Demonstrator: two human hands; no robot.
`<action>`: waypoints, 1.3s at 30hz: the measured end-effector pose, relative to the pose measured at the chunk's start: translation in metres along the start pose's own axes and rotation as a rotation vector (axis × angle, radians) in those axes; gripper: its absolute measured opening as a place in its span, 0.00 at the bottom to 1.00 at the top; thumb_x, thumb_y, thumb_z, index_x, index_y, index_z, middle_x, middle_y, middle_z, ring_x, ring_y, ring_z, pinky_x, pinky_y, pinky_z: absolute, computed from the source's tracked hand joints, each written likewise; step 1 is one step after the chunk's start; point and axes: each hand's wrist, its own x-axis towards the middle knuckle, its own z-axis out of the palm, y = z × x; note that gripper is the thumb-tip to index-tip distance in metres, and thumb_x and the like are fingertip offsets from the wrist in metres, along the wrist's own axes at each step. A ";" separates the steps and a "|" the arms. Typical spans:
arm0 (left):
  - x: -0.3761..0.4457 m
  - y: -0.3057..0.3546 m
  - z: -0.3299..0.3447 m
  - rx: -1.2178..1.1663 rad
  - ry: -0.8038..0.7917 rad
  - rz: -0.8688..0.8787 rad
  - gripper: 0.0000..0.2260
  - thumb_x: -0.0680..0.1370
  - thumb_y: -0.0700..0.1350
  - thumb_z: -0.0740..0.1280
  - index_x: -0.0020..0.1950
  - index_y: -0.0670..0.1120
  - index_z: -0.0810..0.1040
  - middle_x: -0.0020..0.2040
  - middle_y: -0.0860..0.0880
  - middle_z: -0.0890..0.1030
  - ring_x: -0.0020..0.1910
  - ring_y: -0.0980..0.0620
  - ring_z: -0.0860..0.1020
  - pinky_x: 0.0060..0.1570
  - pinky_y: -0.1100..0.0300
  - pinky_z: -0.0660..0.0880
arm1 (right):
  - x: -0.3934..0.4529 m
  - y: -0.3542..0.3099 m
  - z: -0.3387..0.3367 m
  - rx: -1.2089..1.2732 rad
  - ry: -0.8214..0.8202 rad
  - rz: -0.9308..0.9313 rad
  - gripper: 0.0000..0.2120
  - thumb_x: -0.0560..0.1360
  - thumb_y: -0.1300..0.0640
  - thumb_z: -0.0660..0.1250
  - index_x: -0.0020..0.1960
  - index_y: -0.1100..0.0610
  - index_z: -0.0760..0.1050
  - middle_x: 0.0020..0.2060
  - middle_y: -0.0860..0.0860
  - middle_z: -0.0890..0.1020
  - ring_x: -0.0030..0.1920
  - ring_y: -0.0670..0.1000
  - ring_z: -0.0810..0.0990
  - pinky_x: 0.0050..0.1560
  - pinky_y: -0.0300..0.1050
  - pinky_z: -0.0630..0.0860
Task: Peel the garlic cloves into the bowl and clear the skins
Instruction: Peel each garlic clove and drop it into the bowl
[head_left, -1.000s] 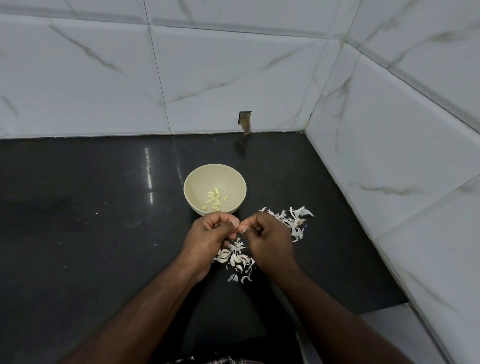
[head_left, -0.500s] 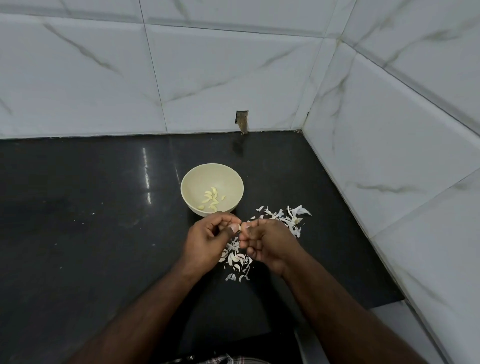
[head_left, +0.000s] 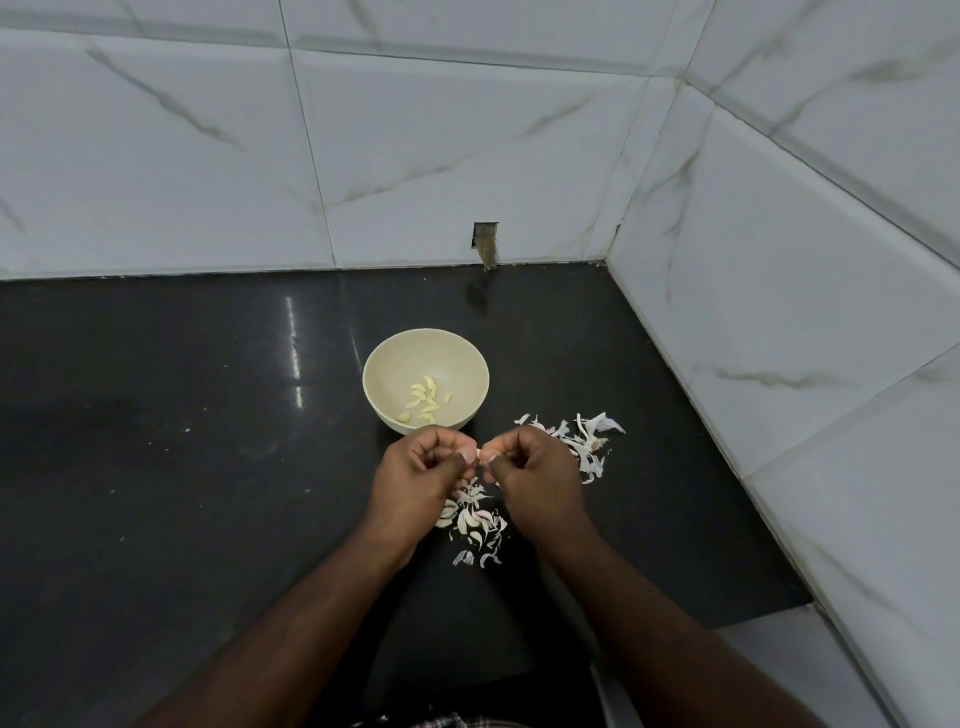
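Both hands are up over the black table (head_left: 156, 467), knuckles toward the camera, meeting just in front of the bowl (head_left: 382, 364). The left hand (head_left: 415, 478) and right hand (head_left: 540, 478) each have their fingers curled in, and the thumb tips come together on a small pale garlic clove (head_left: 482, 457) pinched between them. Only a sliver of it shows, so can't tell how much skin is on it.

The cream bowl sits toward the table's back right corner, a bit out from the tiled wall, with a small handful of peeled cloves (head_left: 425, 397) lying in the bottom. One pile of skins (head_left: 582, 441) is spread on the table just right of the bowl, partly hidden behind the right hand. A second bunch of skins and bits (head_left: 475, 519) lies under and between the wrists, nearer the front edge. Whether any unpeeled cloves are mixed in there, hard to say.
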 end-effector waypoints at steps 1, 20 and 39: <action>0.000 -0.002 -0.002 0.067 0.002 0.048 0.04 0.78 0.34 0.70 0.47 0.42 0.83 0.36 0.43 0.83 0.35 0.53 0.80 0.36 0.64 0.76 | 0.001 -0.004 -0.002 0.169 -0.071 0.143 0.06 0.75 0.65 0.68 0.41 0.57 0.79 0.32 0.50 0.83 0.33 0.47 0.79 0.36 0.43 0.76; -0.001 -0.007 -0.005 0.159 0.058 0.165 0.06 0.75 0.34 0.73 0.44 0.45 0.83 0.35 0.49 0.83 0.35 0.56 0.80 0.37 0.63 0.77 | 0.001 -0.010 -0.009 0.482 -0.120 0.292 0.08 0.72 0.72 0.71 0.48 0.62 0.79 0.35 0.55 0.83 0.36 0.51 0.81 0.39 0.44 0.76; 0.001 -0.002 -0.011 0.065 0.032 0.118 0.09 0.75 0.29 0.71 0.48 0.42 0.80 0.45 0.42 0.85 0.47 0.42 0.85 0.51 0.49 0.82 | 0.009 -0.001 -0.026 0.125 -0.131 0.149 0.10 0.72 0.69 0.70 0.46 0.56 0.78 0.35 0.52 0.82 0.31 0.46 0.79 0.37 0.47 0.78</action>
